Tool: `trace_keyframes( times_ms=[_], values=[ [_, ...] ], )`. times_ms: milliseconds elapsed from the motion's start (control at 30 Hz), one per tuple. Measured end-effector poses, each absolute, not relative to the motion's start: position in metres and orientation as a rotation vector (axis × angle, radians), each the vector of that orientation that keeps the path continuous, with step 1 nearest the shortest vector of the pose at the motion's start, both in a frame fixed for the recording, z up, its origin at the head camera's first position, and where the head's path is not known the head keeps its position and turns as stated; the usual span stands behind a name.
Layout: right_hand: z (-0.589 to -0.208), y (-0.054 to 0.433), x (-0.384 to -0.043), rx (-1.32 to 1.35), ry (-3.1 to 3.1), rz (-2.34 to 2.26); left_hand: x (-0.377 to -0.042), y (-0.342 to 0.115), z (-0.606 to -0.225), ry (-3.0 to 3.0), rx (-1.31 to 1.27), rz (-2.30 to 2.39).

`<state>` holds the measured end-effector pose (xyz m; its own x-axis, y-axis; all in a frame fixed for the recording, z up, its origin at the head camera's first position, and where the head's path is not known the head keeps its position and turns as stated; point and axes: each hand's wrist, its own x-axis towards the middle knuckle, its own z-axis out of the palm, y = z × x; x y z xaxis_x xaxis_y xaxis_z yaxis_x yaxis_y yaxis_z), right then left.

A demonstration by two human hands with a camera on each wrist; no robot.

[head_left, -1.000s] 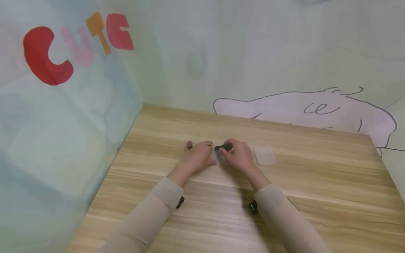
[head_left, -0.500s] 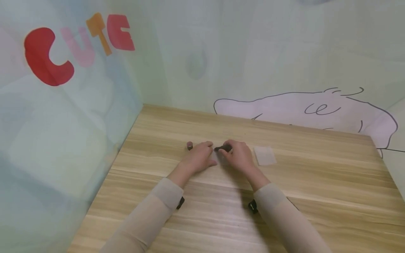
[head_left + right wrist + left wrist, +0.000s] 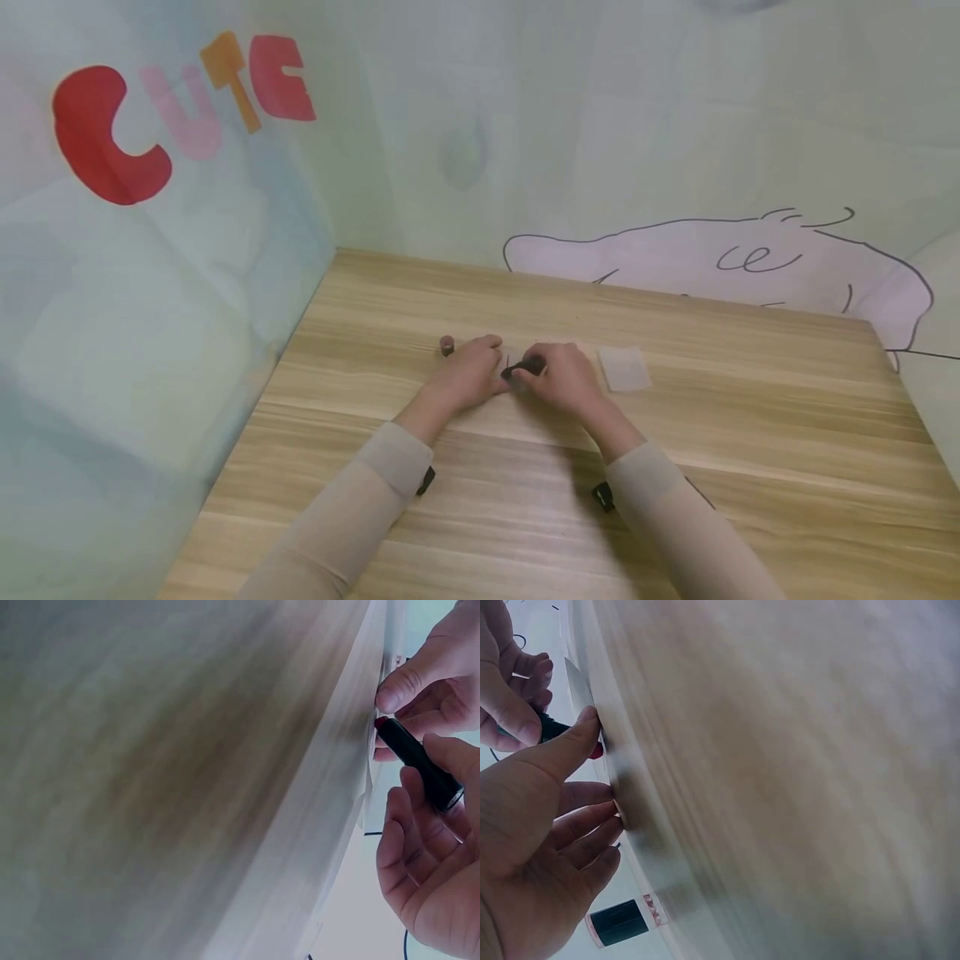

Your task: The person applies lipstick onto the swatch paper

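Observation:
My right hand pinches a short black tube between thumb and fingers. Its red tip points down at the table surface, right by the left thumb. Under both hands lies a thin pale sheet, mostly covered, with a short dark line showing on it. The left hand rests on this sheet with loosely spread fingers, gripping nothing. Just beyond its knuckles stands a small cylinder, dark with a pinkish top; the left wrist view shows its black body and a patterned pink band.
A square pale stack of sheets lies right of the right hand. The wood-grain table meets a printed cloth wall at its back and left sides. Small black devices sit by both cuffs.
My right hand has drawn the tube toward the body and slightly left, its tip now close to the left thumb. A short dark line shows on the sheet. The left hand stays put.

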<state>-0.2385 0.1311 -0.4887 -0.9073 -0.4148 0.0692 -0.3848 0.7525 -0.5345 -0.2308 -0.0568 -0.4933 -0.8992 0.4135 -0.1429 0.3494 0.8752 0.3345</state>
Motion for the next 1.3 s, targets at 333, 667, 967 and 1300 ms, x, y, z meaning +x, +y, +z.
trace_keyframes(
  times_ms=[333,667,967,1300],
  values=[
    [-0.493,0.132,-0.236,-0.675,2.864,-0.902,-0.232,-0.057,-0.497,2.839,0.595,0.442],
    [-0.486,0.157,-0.239,-0.546,2.854,-1.245,-0.231,-0.056,-0.49,2.818,0.544,0.418],
    [-0.485,0.174,-0.244,-0.497,2.875,-1.405,-0.231,-0.06,-0.481,2.873,0.583,0.217],
    [-0.482,0.179,-0.243,-0.439,2.86,-1.463,-0.239,-0.076,-0.483,2.853,0.456,0.273]
  ],
)
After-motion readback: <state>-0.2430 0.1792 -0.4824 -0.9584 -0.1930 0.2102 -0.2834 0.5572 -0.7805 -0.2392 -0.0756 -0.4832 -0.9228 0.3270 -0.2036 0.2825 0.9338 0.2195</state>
